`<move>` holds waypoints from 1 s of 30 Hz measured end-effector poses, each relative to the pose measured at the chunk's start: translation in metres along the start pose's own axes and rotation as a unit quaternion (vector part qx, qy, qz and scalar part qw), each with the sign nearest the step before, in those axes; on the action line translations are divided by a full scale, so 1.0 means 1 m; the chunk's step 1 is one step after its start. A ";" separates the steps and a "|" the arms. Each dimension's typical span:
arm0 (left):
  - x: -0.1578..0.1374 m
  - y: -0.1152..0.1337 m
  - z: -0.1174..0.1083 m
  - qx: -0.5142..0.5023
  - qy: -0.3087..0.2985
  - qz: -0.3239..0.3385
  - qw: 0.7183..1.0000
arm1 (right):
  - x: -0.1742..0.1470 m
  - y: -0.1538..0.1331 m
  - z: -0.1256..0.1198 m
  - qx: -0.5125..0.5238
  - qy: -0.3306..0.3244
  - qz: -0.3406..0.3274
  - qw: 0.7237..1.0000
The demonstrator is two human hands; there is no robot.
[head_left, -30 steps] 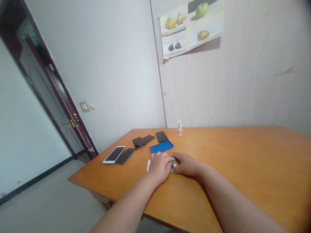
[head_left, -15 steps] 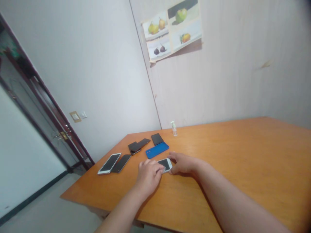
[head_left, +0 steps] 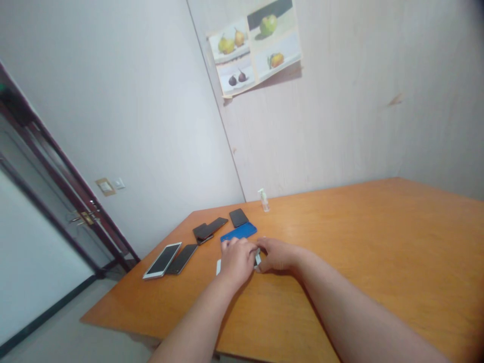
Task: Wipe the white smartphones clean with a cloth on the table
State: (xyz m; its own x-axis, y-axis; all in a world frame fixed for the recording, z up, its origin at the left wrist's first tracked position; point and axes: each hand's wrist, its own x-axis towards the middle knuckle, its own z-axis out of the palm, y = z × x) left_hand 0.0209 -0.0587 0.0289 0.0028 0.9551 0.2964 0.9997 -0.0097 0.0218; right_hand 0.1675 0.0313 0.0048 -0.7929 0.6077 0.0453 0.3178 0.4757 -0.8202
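Note:
A white smartphone [head_left: 218, 267] lies flat on the wooden table, mostly covered by my hands; its left end and a sliver of dark screen show. My left hand [head_left: 238, 258] rests over its middle with the fingers bent and pressed together. Whatever those fingers hold, if anything, is hidden. At the phone's right end my right hand [head_left: 276, 254] grips the edge between thumb and fingers. Just behind my left hand lies a blue phone case [head_left: 239, 232], partly hidden by the fingers.
On the table [head_left: 340, 232], a black phone [head_left: 239, 218] lies behind the blue case. Two dark phones [head_left: 214, 228] overlap to the left. Nearer are another black phone [head_left: 182, 259] and a white tablet [head_left: 162, 260]. A small pump bottle [head_left: 263, 200] stands near the wall.
My left hand has slid along the phone toward its right end, uncovering the left end and hiding most of the screen. My right hand stays at the right end. The view has shifted slightly.

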 end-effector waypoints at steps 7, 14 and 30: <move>-0.027 -0.051 -0.008 0.025 0.014 -0.077 0.997 | -0.004 -0.004 -0.001 -0.017 0.014 0.022 1.000; -0.071 -0.083 -0.018 -0.010 0.024 -0.081 0.996 | -0.001 0.003 -0.002 -0.030 0.002 -0.014 0.999; -0.057 -0.081 -0.008 -0.022 0.030 -0.100 0.994 | -0.006 -0.003 -0.003 -0.007 0.007 0.019 1.000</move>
State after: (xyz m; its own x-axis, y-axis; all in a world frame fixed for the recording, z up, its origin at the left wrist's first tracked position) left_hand -0.0607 -0.1146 0.0180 -0.1993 0.9199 0.3377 0.9780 0.1649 0.1280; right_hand 0.1730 0.0274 0.0088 -0.7732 0.6337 0.0223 0.3545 0.4612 -0.8134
